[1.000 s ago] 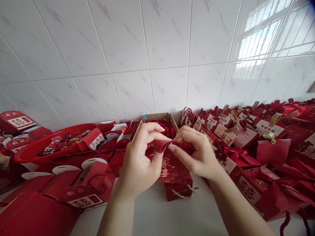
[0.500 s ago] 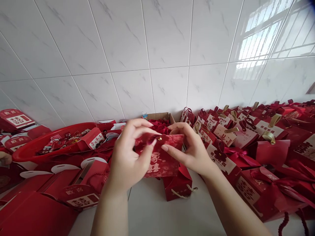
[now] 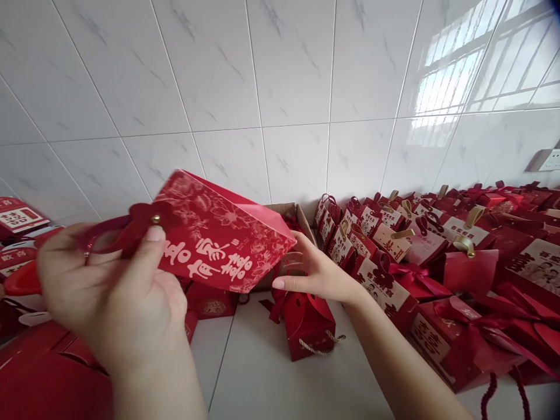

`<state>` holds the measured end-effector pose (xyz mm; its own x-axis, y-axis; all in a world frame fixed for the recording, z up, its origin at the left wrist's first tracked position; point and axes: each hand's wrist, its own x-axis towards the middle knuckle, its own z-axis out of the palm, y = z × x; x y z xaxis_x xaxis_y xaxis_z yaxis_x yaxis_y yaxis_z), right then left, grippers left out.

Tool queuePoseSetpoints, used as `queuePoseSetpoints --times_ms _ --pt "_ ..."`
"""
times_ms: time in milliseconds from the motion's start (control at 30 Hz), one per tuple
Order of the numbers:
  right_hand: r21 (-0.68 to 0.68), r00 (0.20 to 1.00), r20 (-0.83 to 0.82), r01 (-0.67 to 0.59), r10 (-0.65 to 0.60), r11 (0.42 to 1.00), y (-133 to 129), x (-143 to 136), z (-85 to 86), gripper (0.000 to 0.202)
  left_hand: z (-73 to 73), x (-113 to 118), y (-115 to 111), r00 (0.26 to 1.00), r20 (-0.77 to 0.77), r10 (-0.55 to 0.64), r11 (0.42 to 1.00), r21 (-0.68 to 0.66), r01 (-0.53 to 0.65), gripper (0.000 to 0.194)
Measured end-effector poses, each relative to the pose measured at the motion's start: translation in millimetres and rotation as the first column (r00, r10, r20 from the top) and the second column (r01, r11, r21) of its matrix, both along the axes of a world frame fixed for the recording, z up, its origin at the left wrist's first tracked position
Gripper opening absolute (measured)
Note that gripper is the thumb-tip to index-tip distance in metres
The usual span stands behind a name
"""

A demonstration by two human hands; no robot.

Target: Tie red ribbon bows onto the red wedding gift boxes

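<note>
Red gift box (image 3: 219, 239) with pale flowers is held up, tilted, by the left hand (image 3: 118, 286), above the tabletop (image 3: 262, 373) and in front of the tiled wall (image 3: 227, 76). Its flower-shaped top part is pinched, with the thumb put just by a gold stud (image 3: 156, 219). The right hand (image 3: 321, 271) is held loosely open at the box's far corner; whether the corner is touched cannot be told. Below, a small red box (image 3: 310, 326) with rope handles (image 3: 315, 349) is set down. Behind it, a cardboard box (image 3: 305, 224) is partly hidden. The right side is crowded by rows of red and cream bags (image 3: 389, 233), and the left by red boxes (image 3: 55, 367) and the edge of a red tub (image 3: 24, 279). Big white Chinese letters, with a double happiness sign, are printed on the held box. Dark Chinese letters are shown on many bags, but the small print is too tiny to be read. Between the side piles, a pale strip of tabletop is seen, crossed by a thin dark line.
</note>
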<state>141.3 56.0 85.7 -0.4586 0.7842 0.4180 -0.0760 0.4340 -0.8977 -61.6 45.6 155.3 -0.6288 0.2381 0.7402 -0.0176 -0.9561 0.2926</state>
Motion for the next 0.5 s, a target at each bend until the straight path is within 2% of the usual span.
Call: queuePoseSetpoints --times_ms 133,200,300,400,500 --pt "0.087 0.984 -0.13 -0.108 0.119 0.99 -5.9 -8.1 2.2 0.077 1.8 8.7 -1.7 0.999 0.036 0.007 0.997 0.075 -0.01 0.031" --pt "0.123 0.974 -0.203 -0.08 0.104 0.989 -9.1 -10.0 2.2 0.069 1.0 14.4 -5.4 1.0 0.011 -0.018 0.998 0.057 0.018 0.026" --pt "0.085 0.963 -0.271 0.029 -0.005 0.996 -16.1 -11.8 -0.1 0.062 -2.2 20.6 -13.6 0.991 0.004 -0.135 0.991 -0.006 0.135 0.025" --pt "0.007 0.946 -0.297 0.136 -0.128 0.991 -31.1 -13.9 0.0 0.05 -6.9 25.4 -21.1 0.98 0.01 -0.199 0.978 -0.066 0.199 0.029" --pt "0.002 0.922 -0.254 0.302 -0.291 0.953 -52.9 -7.2 12.7 0.04 -9.4 27.7 -24.6 0.965 0.018 -0.263 0.938 -0.227 0.26 0.047"
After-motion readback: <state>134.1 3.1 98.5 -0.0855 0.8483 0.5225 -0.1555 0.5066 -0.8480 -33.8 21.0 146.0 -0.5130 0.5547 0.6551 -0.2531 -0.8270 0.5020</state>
